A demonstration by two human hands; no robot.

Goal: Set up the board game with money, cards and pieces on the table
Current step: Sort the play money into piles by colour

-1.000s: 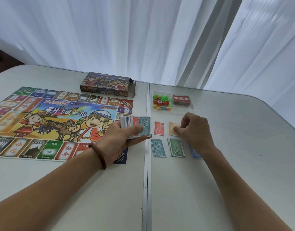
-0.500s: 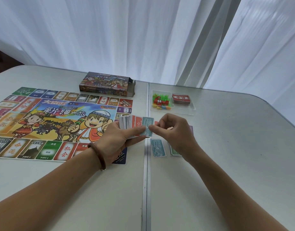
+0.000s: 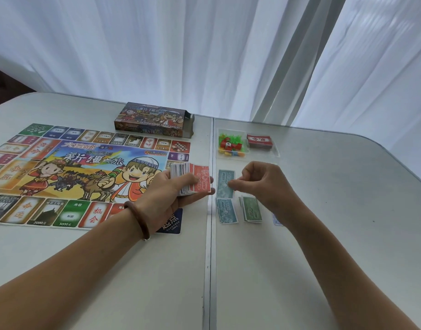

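Far left, I see the game board (image 3: 73, 175) lying flat on the table (image 3: 323, 234), with its box (image 3: 152, 120) beyond it. The left hand (image 3: 166, 196) cradles the stack of paper money (image 3: 190, 178), fingers curled under it and the thumb pressed across the top red note marked 10000. Just right of the stack, past the table seam, a teal note (image 3: 225, 183) sits at the fingertips of the right hand (image 3: 264, 184). Thumb and forefinger pinch its right edge, and the other fingers are curled in. I cannot tell whether the note touches the tabletop. Nearer me, a teal pile (image 3: 227, 210) and a green pile (image 3: 252, 209) lie side by side. Beyond the hand, a clear tray (image 3: 274, 153) holds coloured pieces (image 3: 229, 145) and red cards (image 3: 259, 141).
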